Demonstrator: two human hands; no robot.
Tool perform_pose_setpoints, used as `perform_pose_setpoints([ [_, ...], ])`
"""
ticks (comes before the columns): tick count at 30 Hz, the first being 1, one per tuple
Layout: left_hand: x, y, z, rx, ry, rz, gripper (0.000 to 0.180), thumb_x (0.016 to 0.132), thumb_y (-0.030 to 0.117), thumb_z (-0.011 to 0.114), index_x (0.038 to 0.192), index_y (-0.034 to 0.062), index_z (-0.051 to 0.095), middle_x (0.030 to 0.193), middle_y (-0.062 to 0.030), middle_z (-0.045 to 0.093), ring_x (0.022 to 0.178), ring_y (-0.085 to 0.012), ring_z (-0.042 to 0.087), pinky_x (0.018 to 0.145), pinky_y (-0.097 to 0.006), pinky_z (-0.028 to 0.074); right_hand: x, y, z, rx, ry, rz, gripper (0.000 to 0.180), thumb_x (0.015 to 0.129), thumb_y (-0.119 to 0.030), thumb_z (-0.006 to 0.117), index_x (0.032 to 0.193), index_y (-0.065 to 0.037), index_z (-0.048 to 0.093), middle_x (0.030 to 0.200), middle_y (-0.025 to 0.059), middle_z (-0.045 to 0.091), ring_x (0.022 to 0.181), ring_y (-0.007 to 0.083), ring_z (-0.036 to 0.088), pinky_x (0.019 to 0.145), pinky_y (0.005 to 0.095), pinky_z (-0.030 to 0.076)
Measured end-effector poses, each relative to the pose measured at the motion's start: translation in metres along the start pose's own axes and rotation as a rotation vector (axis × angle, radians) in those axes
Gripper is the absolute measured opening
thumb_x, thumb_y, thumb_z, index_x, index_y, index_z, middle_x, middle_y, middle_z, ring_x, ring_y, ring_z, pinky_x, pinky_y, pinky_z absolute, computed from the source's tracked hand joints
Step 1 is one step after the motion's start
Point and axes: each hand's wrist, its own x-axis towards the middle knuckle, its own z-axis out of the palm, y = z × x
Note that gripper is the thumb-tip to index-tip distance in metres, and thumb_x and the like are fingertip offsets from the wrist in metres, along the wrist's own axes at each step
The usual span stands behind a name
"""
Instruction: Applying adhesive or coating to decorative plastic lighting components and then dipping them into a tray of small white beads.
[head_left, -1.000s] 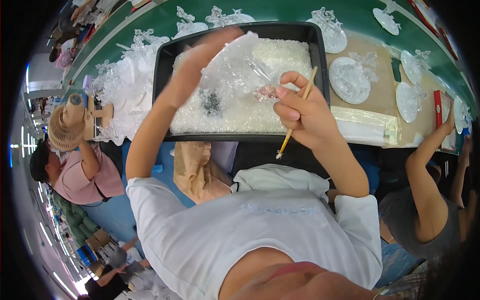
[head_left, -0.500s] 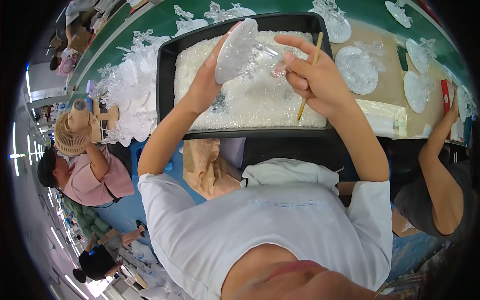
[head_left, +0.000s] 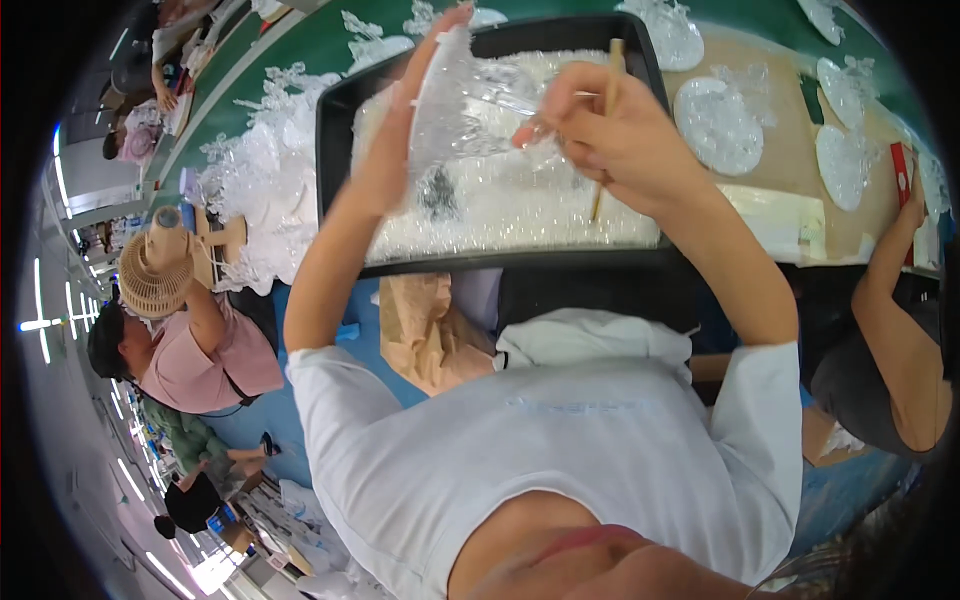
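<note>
Two hands raised, clear disc [head_left: 462,105] on edge, stick [head_left: 607,130] upright

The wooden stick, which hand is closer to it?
Right. The right hand grips the wooden stick in its fingers, above the black tray. The left hand is off to the stick's left, holding up a clear plastic piece.

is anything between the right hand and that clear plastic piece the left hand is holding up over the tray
Nothing visible. The left hand holds the clear plastic piece above the black tray of glittery bits, and the right hand, gripping a thin wooden stick, already has its fingertips at the piece's edge.
</note>
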Motion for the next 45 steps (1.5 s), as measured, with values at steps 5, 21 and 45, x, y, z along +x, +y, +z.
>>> perform_pose_setpoints([
  [5, -0.01, -0.005, 0.0, -0.051, 0.086, 0.096, 0.064, 0.103, 0.033, 0.042, 0.152, -0.0063, 0.032, 0.158, -0.0227, 0.034, 0.148, -0.0324, 0.032, 0.121, -0.04, 0.021, -0.007, -0.011, -0.009, -0.027, 0.017, 0.062, 0.015, 0.097, -0.008, 0.064, 0.083, -0.011, 0.058, 0.067, -0.0048, 0.049, 0.049, 0.001, 0.038, 0.046, 0.0176, 0.029],
  [21, 0.008, 0.025, 0.02, -0.072, -0.047, 0.129, 0.083, 0.093, 0.045, 0.053, 0.154, -0.0051, 0.026, 0.158, -0.0217, 0.032, 0.148, -0.0321, 0.027, 0.122, -0.042, 0.016, 0.017, -0.035, 0.002, -0.21, 0.031, 0.181, 0.021, 0.089, 0.007, 0.055, 0.106, -0.004, 0.057, 0.065, -0.0001, 0.055, 0.049, 0.0075, 0.046, 0.044, 0.0242, 0.034],
  [45, 0.012, 0.051, 0.028, 0.975, -0.024, 0.103, 0.025, 0.08, 0.015, 0.064, 0.097, 0.0034, 0.049, 0.085, -0.0173, 0.049, 0.076, -0.0406, 0.052, 0.068, -0.044, 0.043, -0.055, -0.039, 0.017, -0.486, 0.288, -0.782, 0.073, 0.105, -0.057, 0.034, 0.112, 0.013, 0.053, 0.088, 0.033, 0.066, 0.059, 0.0312, 0.062, 0.058, 0.035, 0.054],
])
